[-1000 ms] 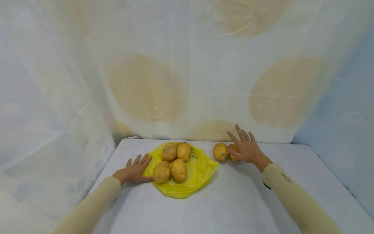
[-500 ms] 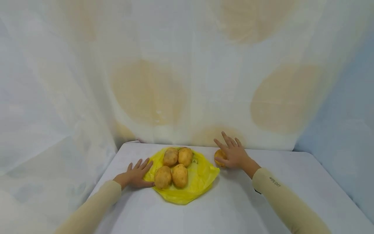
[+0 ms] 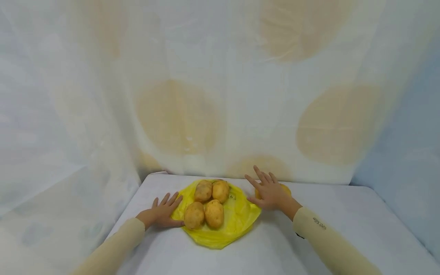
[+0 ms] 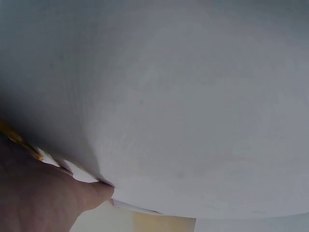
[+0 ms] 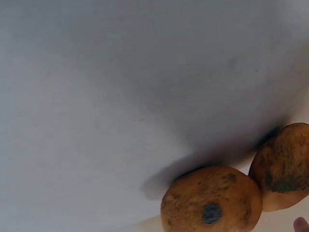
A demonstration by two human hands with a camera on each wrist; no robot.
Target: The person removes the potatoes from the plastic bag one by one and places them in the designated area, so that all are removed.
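Head view — front potatoes (image 3: pixel 214 214) on yellow bag (image 3: pixel 242 218), long axes pointing away

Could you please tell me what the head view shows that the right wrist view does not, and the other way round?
Only the head view shows the left hand, the yellow bag with four potatoes on it, and both beige sleeves.

Only the right wrist view shows the dark patches on the other two potatoes.

Both show those two potatoes, partly hidden behind the right hand in the head view, and the white tabletop. The right hand appears in both, though the wrist view catches only a fingertip.
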